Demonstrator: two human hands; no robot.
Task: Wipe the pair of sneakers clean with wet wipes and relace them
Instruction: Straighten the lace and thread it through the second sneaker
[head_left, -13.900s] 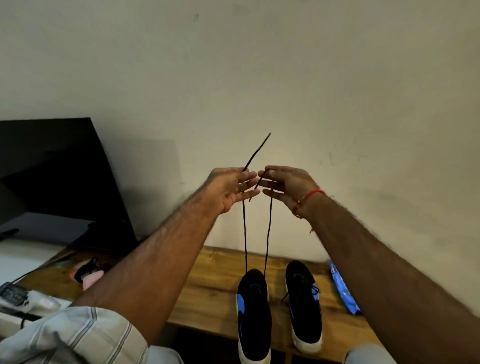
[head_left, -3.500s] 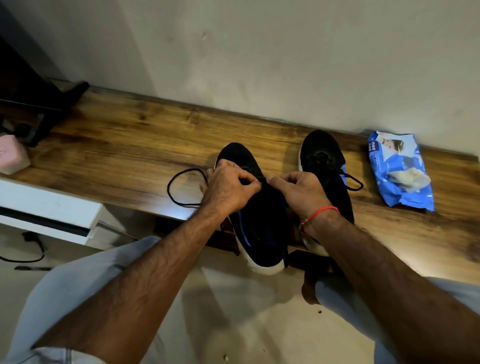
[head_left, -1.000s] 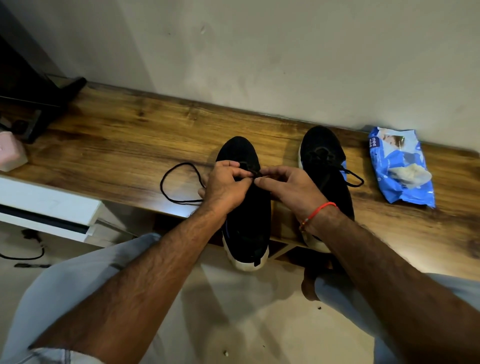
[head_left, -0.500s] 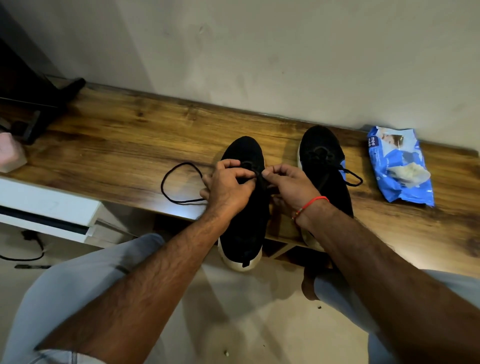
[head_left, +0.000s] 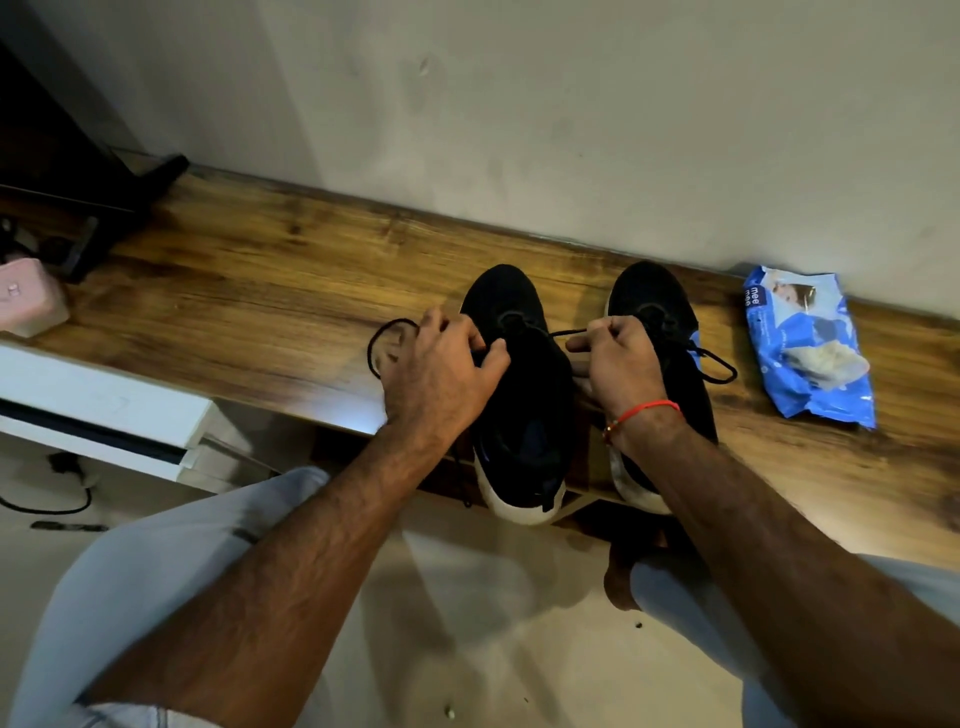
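Note:
Two black sneakers with white soles stand side by side on the wooden shelf (head_left: 249, 291), heels over its front edge. Over the left sneaker (head_left: 524, 410) my left hand (head_left: 441, 374) pinches one end of its black lace (head_left: 376, 348), which loops out to the left. My right hand (head_left: 618, 364) pinches the other end, stretched taut across the gap toward the right sneaker (head_left: 654, 296). That sneaker is laced, with a lace loop lying to its right.
A blue wet wipes pack (head_left: 808, 353) lies on the shelf at the right, near the wall. A pink box (head_left: 28, 296) and a dark stand (head_left: 93, 208) sit at the far left. A white unit (head_left: 98, 410) juts below the shelf.
My hands, which met over the left sneaker's tongue, have pulled apart sideways, drawing the lace ends taut. The right hand now sits over the right sneaker.

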